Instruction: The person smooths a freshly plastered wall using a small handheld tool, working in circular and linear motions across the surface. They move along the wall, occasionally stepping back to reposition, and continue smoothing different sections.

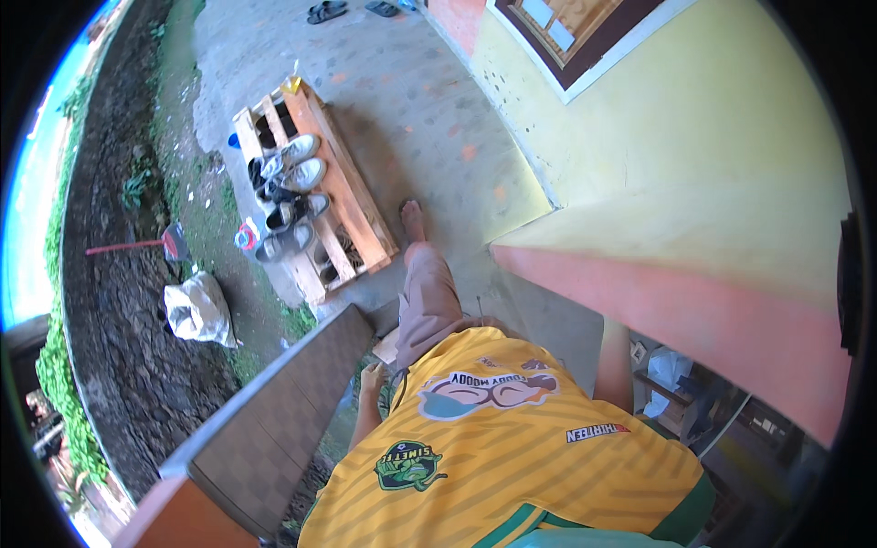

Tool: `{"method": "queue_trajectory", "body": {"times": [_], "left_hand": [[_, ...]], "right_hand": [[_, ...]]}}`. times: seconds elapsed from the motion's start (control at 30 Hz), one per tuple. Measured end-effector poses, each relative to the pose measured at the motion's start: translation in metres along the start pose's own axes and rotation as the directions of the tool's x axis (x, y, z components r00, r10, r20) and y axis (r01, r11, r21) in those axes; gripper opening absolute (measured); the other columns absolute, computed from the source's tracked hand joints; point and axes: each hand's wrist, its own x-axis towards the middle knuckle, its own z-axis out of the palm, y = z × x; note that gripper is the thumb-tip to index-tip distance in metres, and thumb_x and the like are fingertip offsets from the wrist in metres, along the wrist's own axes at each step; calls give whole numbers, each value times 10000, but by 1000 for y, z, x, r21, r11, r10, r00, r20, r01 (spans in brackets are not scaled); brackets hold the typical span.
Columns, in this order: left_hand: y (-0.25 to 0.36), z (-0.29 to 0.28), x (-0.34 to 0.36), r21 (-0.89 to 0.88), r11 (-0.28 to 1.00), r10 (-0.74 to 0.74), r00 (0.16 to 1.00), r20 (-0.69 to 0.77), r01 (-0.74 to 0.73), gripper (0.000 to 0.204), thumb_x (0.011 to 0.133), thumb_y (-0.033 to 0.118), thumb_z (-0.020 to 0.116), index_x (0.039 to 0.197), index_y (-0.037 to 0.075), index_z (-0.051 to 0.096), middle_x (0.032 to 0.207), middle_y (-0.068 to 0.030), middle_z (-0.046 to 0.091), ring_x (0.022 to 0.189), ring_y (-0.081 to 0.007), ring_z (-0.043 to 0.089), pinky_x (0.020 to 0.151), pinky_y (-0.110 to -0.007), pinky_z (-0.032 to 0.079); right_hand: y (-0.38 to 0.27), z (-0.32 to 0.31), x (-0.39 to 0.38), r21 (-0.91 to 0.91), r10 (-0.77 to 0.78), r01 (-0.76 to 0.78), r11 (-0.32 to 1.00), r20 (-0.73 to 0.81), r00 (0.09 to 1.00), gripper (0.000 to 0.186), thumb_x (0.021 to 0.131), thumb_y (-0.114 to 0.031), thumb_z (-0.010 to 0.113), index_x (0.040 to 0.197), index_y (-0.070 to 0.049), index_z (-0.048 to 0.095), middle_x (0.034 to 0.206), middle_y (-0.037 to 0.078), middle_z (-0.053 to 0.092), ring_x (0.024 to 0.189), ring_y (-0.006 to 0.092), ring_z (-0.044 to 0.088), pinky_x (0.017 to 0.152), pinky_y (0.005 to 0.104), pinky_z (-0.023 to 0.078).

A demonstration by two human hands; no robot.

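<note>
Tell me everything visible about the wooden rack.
The rack looks like a pallet: pale brown, bare wood planks with gaps between them. It stands on grey concrete, ahead and slightly left. Several shoes, white, grey and dark, lie in a row across its top; more sit inside, partly hidden. A small yellow item is at its far end.

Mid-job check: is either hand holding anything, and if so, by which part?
No held thing shows in the left hand near the low tiled wall, but it's too small to be sure. The right hand is hidden; its hold cannot be told.
</note>
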Motion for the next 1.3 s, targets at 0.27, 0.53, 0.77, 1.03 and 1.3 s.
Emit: {"method": "queue_trajectory", "body": {"times": [0.27,0.53,0.77,1.03,1.3], "left_hand": [[313,-73,151,203,978,9,986,167,-44,436,1021,404,618,1268,50,678,969,-49,735,817,-162,683,688,-343,534],[648,-111,226,238,906,343,937,70,-349,371,1026,293,636,1191,-32,700,980,-100,753,806,-167,716,632,-288,510],[761,-95,310,516,754,255,905,340,-406,426,1003,322,666,1274,-7,687,1072,-110,755,894,-190,725,696,-342,557],[993,13,372,680,408,122,774,621,-609,347,996,235,677,1227,-21,714,1105,-157,761,916,-232,738,757,-358,586],[1233,215,416,524,-134,16,527,850,-841,369,1010,261,680,1264,-5,705,1116,-168,767,993,-252,754,852,-365,584]], "right_hand": [[69,-20,-59,269,276,-282,921,59,959,356,1045,-378,609,1143,-43,680,1019,131,707,948,269,671,911,407,585],[117,-2,-66,480,-39,381,790,-580,814,269,1011,-307,639,970,-45,689,869,97,701,711,245,615,743,402,572],[167,54,-13,358,51,710,606,-908,415,310,1035,-296,579,1173,-42,692,1125,137,721,1048,306,653,916,511,540],[223,77,16,175,-72,889,423,-972,225,343,1066,-340,570,1259,-75,668,1246,128,715,1184,340,661,1064,578,494],[321,288,154,75,-8,795,601,-995,100,58,1045,-120,588,1048,-112,645,830,59,685,677,206,691,560,319,559]]}}
